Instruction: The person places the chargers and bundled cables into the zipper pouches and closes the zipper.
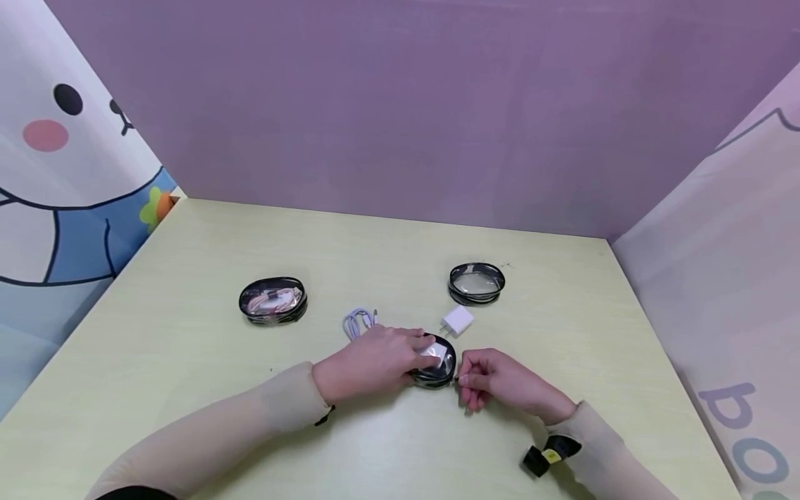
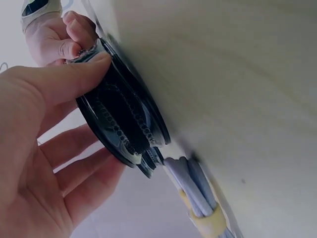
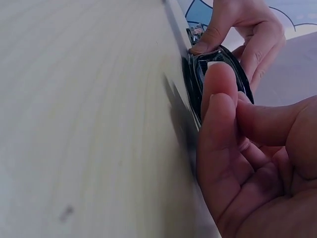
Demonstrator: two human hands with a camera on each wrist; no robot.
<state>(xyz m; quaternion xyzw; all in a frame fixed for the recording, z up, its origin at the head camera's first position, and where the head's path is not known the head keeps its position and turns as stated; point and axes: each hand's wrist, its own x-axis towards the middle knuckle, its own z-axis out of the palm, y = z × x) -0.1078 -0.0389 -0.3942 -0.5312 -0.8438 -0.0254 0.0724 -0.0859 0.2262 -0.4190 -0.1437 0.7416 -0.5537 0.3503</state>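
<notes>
A small oval zip pouch [image 1: 437,380] with black trim and a clear top lies on the table, something whitish showing through the top. My left hand [image 1: 381,357] grips it from the left, the thumb [image 2: 74,82] on its near side and the fingers beyond. At the pouch's right end, my right hand [image 1: 494,378] pinches what looks like its zipper pull, a small dark tab mostly hidden by the fingertips. Just behind the left hand is a bundled lavender cable [image 1: 355,321], with a yellowish band [image 2: 210,223] round it in the left wrist view.
A white plug adapter [image 1: 458,319] lies behind the held pouch, its prongs toward the left. Farther back stands a similar black-trimmed pouch [image 1: 477,298]. Another pouch [image 1: 273,319], with a pinkish cable inside, sits to the left. A purple wall [image 1: 387,118] borders the table's far edge.
</notes>
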